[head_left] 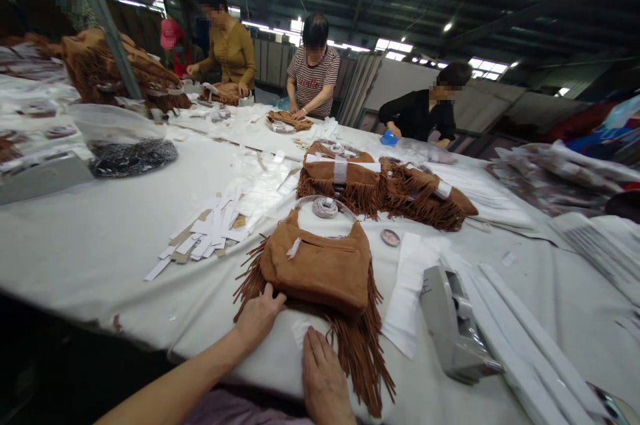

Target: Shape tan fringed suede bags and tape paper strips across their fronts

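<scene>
A brown suede handbag [320,272] lies on the white-covered table in front of me, its long fringe spread out at both sides and below. A zip with a small white tag runs across its upper face, and its handle is wrapped in clear film. At the bag's lower left edge, my left hand [259,318] is closed on the suede with bent fingers. My right hand [324,372] lies flat with straight fingers, beside the lower fringe. Its fingertips touch a white sheet [300,330] that lies partly under the bag.
A tape dispenser [457,325] stands at the right beside long white strips [530,338] and folded white paper [407,285]. A tape roll [390,237] lies near the bag. Cardboard strips [205,232] are scattered left. More fringed bags [345,172] lie behind. Several co-workers [315,72] stand across the table.
</scene>
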The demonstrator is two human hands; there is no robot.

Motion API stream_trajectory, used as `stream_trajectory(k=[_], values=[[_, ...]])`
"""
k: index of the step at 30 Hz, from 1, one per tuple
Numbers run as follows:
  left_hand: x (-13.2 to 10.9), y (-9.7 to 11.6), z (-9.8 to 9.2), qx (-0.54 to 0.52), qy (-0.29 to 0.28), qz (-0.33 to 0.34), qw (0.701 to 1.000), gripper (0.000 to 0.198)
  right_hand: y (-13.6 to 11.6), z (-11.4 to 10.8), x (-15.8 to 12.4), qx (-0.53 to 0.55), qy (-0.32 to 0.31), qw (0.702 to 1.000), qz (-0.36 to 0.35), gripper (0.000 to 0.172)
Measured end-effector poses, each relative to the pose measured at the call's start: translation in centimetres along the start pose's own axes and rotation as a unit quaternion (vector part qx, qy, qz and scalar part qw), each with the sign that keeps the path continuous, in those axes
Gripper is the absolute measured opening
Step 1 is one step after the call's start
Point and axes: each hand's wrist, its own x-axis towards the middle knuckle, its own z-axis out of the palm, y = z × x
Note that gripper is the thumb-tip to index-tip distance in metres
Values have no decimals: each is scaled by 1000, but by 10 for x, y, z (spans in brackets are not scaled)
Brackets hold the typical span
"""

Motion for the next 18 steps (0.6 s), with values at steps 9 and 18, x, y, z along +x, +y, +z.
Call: stream_trajectory(k=[9,18], values=[[15,-5,-28,-176,23,35,983,13,-5,12,12,6,-8,1000,1,49],[19,0,-58,-269,63,33,960,18,-22,-13,84,13,-133,989,61,30]])
